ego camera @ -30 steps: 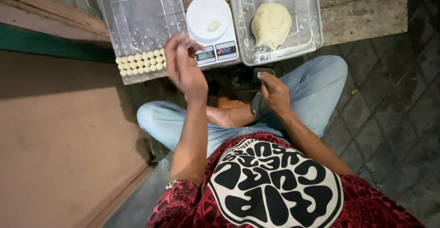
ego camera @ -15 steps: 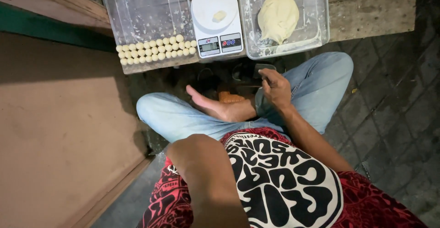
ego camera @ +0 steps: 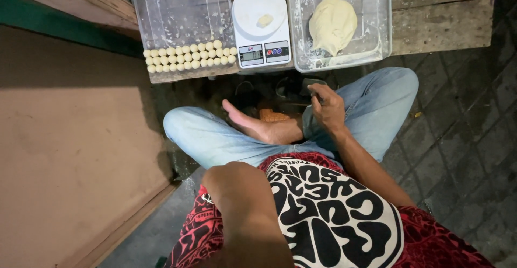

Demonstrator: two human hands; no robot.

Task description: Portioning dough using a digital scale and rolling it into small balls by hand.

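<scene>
Beside the white scale (ego camera: 260, 23), left, we see two rows of dough balls (ego camera: 189, 56) finished; right, a large lump (ego camera: 332, 24) remains. Our right hand (ego camera: 327, 106) grips a dark object; left hand unseen.

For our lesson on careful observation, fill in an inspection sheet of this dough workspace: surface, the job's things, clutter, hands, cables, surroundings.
Surface: weathered wooden platform, bearing two clear tubs and a scale.
Job's things: white kitchen scale with a small dough piece on its plate; right tub holds a big dough lump; left tub holds rows of small dough balls.
Clutter: dark sandals under the platform edge.
Hands: right hand holds a small dark object, kind unclear; left hand out of sight, only the forearm shows.
Cables: nothing seen.
Surroundings: paved floor, brown board at left.
</scene>
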